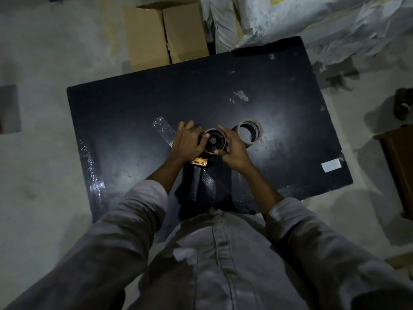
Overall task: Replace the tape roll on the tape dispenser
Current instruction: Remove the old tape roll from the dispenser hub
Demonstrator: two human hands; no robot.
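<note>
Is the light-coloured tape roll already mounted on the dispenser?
No, the tape roll lies on the black table beside the right hand, off the dispenser.

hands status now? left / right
Left hand: closed on the tape dispenser.
Right hand: fingers curled around the dispenser's round hub.

— What's the table (134, 108) made of?
— Hard to say; its black top is smooth and half-glossy, throwing back the light, with crinkled clear film strips (164, 130) stuck on it.
— And the tape dispenser (206, 153)?
— Dark plastic wheel, a yellow painted plate with metal screws (shiny heads), and a smooth black handle.
— The tape roll (249, 132)?
— Pale, matt, a papery-looking ring.
— Anything else?
— Matt brown cardboard boxes (165, 32), rumpled white woven sacks (312, 21), soft creased cloth sleeves (138, 209).
</note>
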